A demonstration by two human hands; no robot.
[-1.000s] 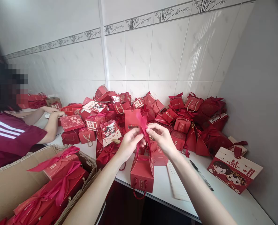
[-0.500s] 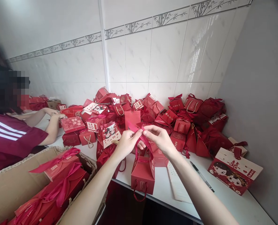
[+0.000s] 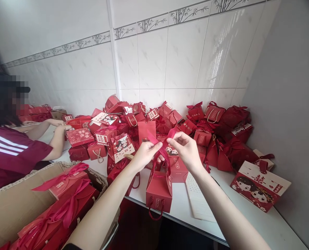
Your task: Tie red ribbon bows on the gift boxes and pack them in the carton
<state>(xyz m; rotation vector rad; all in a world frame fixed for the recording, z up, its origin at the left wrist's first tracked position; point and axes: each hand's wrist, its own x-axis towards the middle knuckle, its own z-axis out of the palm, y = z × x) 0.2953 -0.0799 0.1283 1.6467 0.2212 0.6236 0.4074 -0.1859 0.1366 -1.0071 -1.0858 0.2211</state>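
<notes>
A red gift box point(image 3: 159, 191) with a twisted cord handle stands at the table's front edge. Ribbon point(image 3: 162, 152) of a glossy red kind rises from its top. My left hand point(image 3: 147, 154) pinches this ribbon between thumb and fingers, left of the middle. On the other side my right hand point(image 3: 184, 147) grips a ribbon end with thumb and fingertips, a little above the box. The ribbon crosses between the two hands; whether it is knotted I cannot tell.
Many red gift boxes point(image 3: 188, 126) are heaped against the tiled wall. A cardboard carton point(image 3: 10, 211) with ribboned boxes stands at lower left. Paper sheets point(image 3: 197, 198) lie under my right forearm. A printed box point(image 3: 260, 185) is at right. Another person's arm point(image 3: 56, 140) rests at left.
My right hand has moved right, away from my left hand, drawing a ribbon end out with it. The box stays in place.
</notes>
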